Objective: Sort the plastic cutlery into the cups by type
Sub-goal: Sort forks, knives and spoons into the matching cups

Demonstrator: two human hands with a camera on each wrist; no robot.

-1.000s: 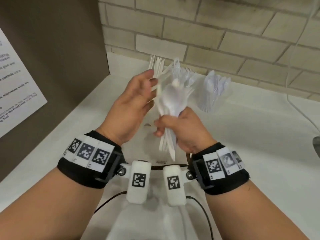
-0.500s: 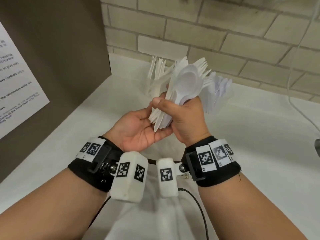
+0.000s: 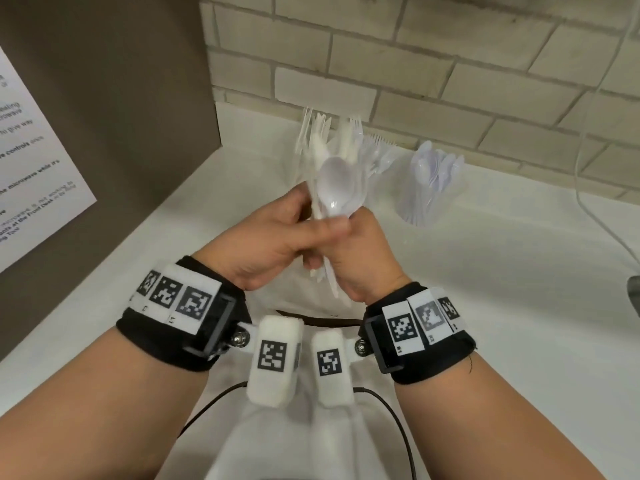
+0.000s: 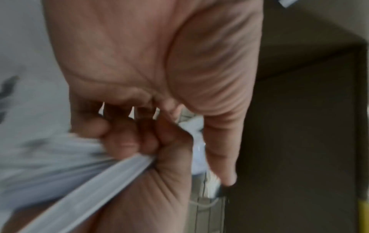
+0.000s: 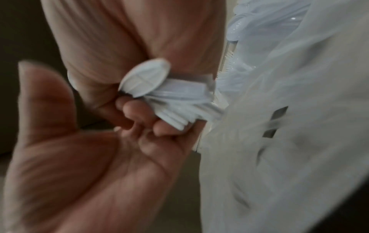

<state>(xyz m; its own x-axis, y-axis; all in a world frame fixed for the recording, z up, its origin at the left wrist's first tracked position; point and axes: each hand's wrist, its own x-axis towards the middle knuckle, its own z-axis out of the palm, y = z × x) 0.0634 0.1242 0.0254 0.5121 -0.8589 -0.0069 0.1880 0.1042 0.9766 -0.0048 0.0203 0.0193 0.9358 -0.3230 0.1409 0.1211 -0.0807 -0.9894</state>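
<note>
Both wrist views are blurred, but the right hand (image 3: 356, 251) curls its fingers (image 5: 137, 113) round the bundle of white cutlery (image 3: 337, 188) above the desk (image 3: 485, 271), the left hand (image 3: 273, 237) also gripping it, its handle ends half hidden, with cups (image 3: 427, 188) far right beside the brick wall (image 3: 415, 81).

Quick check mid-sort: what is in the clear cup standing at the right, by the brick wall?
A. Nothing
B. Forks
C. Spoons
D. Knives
C: the head view shows rounded spoon bowls sticking up out of the clear cup, while the right hand grips a mixed bundle of cutlery in front of the other cups.
</note>
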